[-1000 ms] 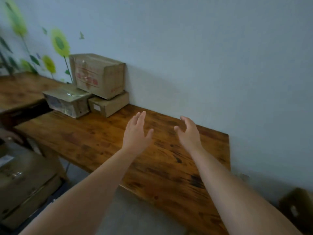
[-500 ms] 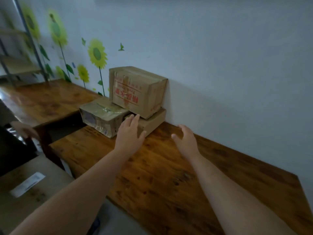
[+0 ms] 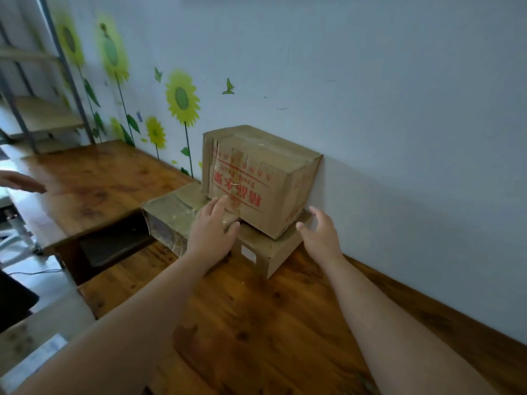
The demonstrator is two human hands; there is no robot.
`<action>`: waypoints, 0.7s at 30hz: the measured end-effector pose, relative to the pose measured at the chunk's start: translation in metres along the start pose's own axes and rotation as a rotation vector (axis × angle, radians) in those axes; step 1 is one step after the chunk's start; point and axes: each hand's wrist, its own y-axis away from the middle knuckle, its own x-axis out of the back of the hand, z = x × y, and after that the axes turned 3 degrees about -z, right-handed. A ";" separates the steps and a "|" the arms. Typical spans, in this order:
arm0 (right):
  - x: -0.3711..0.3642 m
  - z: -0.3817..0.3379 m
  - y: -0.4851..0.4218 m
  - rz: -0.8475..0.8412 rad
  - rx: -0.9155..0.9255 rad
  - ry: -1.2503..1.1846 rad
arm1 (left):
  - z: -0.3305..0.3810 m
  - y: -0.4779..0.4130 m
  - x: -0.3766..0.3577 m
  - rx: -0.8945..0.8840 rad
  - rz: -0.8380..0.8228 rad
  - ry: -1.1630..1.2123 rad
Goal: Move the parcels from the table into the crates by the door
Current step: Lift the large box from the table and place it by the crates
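The large box (image 3: 256, 178) covers most of the flat box (image 3: 278, 252) beneath it, whose white label (image 3: 247, 254) is too small to read, the left hand (image 3: 211, 232) hides a corner of the taped parcel (image 3: 169, 210), and another person's hand (image 3: 20, 181) is cut off at the left edge.

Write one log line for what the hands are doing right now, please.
stage: before grasp | left hand: open, at big box front | right hand: open, beside low box | held: nothing
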 end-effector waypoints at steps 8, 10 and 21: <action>-0.053 -0.008 -0.088 0.186 -0.176 -0.105 | -0.069 -0.148 -0.006 -0.015 0.029 0.092; -0.066 -0.005 -0.104 0.202 -0.247 -0.158 | -0.087 -0.185 -0.008 -0.025 0.015 0.088; -0.109 0.002 -0.138 0.301 -0.348 -0.336 | -0.136 -0.297 -0.016 0.177 -0.284 0.470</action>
